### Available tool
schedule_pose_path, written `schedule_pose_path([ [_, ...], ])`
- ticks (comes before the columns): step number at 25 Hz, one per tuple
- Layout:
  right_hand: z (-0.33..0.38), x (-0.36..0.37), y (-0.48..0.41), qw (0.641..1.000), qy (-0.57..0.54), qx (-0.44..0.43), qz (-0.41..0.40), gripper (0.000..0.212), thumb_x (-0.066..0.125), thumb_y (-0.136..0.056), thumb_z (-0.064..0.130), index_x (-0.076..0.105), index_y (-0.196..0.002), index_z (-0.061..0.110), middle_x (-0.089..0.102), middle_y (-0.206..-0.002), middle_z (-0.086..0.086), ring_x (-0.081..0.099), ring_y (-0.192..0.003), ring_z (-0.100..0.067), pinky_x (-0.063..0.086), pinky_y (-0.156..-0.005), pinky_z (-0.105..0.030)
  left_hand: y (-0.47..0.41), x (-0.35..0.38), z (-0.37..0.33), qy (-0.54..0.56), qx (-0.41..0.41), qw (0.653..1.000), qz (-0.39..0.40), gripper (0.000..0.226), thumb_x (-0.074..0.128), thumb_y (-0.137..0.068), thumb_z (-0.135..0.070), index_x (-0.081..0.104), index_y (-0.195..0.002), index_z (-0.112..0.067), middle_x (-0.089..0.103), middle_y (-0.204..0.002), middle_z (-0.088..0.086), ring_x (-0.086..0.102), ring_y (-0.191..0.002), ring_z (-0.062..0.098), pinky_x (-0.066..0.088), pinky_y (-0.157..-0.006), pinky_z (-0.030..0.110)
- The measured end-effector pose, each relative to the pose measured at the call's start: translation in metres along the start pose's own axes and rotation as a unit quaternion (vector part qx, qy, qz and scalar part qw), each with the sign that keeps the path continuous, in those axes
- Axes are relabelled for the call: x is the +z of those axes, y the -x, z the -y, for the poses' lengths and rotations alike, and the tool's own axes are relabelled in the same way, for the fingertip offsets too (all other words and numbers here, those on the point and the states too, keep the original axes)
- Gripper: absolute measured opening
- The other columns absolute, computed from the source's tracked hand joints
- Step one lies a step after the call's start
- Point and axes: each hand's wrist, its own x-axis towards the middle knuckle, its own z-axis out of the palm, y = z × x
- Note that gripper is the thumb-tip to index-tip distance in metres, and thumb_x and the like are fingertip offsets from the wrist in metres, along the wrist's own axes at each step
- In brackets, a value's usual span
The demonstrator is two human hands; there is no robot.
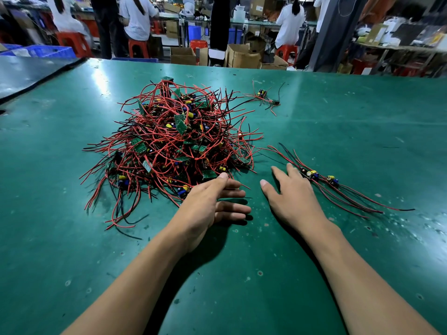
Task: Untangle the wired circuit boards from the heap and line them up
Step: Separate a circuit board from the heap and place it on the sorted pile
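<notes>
Bright overhead light glares on the green mat; edges bow with wide-angle distortion, background soft.

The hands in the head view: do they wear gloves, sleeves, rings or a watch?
No. The left hand and the right hand are bare; no glove or ring shows. Both forearms are bare down to the picture's edge: no sleeve, watch or strap shows. The nails are short.

Left hand fingers straight, relaxed; right hand fingers spread, flat
</notes>
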Motion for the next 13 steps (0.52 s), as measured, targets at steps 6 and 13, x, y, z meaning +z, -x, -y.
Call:
schedule_pose_path([
  [6, 0.006, -0.004, -0.001, 0.987, -0.019, -0.043, -0.156, 0.035, 0.057, -0.096, 0.025, 0.066, -0.128, 0.013, 0.057, -0.140, -0.011, 0.043, -0.134, -0.027, 0.028, -0.115, -0.039, -0.001, -0.001, -0.001, -0.002, -0.001, 1.000, 0.006, 0.042, 0.045, -0.102, -0.037, 0.066, -0.106, -0.001, 0.072, -0.104, 0.021, 0.072, -0.073, 0.031, 0.062, -0.065, 0.037],
  [13, -0.003, -0.011, -0.027, 0.993, 0.091, 0.058, -0.052, 0.034, 0.040, -0.102, 0.028, 0.062, -0.128, 0.028, 0.049, -0.151, 0.010, 0.014, -0.152, -0.030, -0.008, -0.116, -0.064, -0.004, -0.002, -0.002, 0.006, -0.001, 1.000, 0.011, 0.042, 0.044, -0.102, -0.037, 0.064, -0.107, 0.000, 0.072, -0.097, 0.020, 0.071, -0.070, 0.031, 0.060, -0.060, 0.035],
])
